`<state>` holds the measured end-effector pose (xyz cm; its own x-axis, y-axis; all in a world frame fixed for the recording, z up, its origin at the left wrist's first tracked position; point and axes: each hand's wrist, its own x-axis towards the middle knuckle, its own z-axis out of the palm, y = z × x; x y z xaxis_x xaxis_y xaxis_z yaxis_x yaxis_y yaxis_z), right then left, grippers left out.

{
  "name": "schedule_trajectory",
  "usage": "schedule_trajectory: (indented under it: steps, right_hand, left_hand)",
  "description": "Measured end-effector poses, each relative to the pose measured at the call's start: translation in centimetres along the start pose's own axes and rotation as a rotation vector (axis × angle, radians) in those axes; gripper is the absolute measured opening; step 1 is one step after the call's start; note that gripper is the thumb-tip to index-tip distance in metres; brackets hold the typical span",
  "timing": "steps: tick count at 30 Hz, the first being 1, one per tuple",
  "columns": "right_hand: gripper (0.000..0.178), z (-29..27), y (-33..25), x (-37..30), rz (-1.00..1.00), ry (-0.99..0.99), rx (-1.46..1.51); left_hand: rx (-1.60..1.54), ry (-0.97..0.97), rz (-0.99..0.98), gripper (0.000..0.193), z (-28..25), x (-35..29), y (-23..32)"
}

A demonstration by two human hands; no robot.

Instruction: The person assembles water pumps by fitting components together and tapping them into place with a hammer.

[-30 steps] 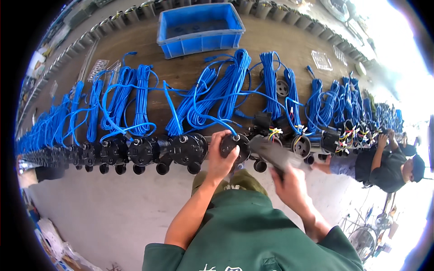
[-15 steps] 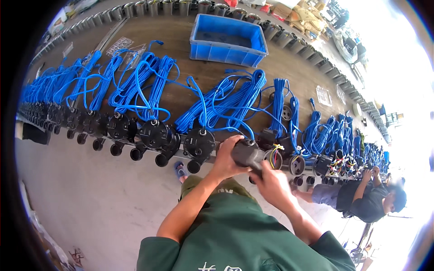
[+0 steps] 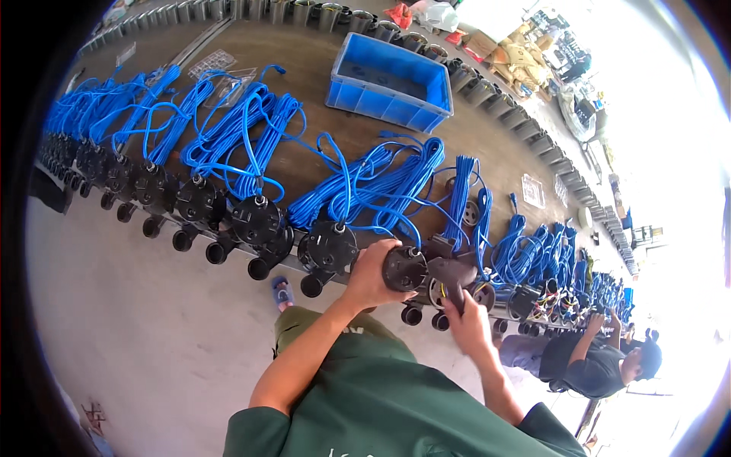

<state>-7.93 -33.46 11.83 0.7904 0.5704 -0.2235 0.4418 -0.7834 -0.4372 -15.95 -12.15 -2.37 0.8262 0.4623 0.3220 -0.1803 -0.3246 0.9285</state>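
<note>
My left hand [image 3: 371, 276] is closed round the side of a black round motor housing [image 3: 404, 268], at the near edge of the table. A blue cable runs from the top of this housing to a coiled bundle [image 3: 415, 179] behind it. In my right hand [image 3: 470, 326] is the handle of a dark mallet [image 3: 452, 271]. Its thick head is just right of the housing, apart from its face. Another black housing [image 3: 327, 247] stands to the left of my left hand. Partly behind the mallet sits an open round housing with coloured wires [image 3: 483, 293].
A blue plastic bin [image 3: 392, 87] stands farther back on the brown table [image 3: 304, 72]. Black housings and blue cable bundles [image 3: 259, 145] line the near edge. Metal cylinders [image 3: 480, 91] run along the far edge. At the right, another person [image 3: 594, 365] works by the table.
My right hand has drawn the mallet rightward, off the housing, uncovering its round face. My left hand still grips the housing. The view has shifted slightly.
</note>
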Motion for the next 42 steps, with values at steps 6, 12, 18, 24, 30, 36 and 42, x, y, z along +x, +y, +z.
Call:
schedule_trajectory:
  steps: [6, 12, 18, 24, 30, 36, 42]
  right_hand:
    - [0.023, -6.4, -6.9, -1.0, -0.001, -0.081, 0.539]
    - [0.03, 2.6, -4.7, 1.9, -0.217, -0.069, 0.08]
    - [0.029, -5.8, -5.9, 0.6, -0.062, -0.18, 0.341]
    - [0.028, -1.5, -0.5, -1.0, -0.137, 0.115, 0.083]
    - [0.033, -4.2, -2.8, -0.7, 0.063, -0.147, 0.307]
    - [0.032, -1.8, -5.3, 0.4, -0.241, -0.09, 0.29]
    - [0.038, -2.7, -4.3, 1.0, -0.092, -0.294, 0.455]
  left_hand:
    - [0.024, 0.011, -0.009, 0.096, -0.7, -1.0, -0.2]
    - [-0.021, 0.006, -0.022, 0.097, -0.1, 0.0, -0.3]
    - [0.038, 0.023, 0.031, 0.094, -0.8, 1.1, 0.0]
    - [0.008, -0.004, 0.025, 0.091, 0.1, 0.3, 0.2]
    - [0.034, -0.012, -0.004, 0.092, -0.2, 0.4, 0.1]
    - [-0.134, -0.067, -0.104, 0.101, 0.8, -1.0, -3.3]
    - [0.024, -0.128, -0.087, 0.104, 0.5, -0.4, -3.0]
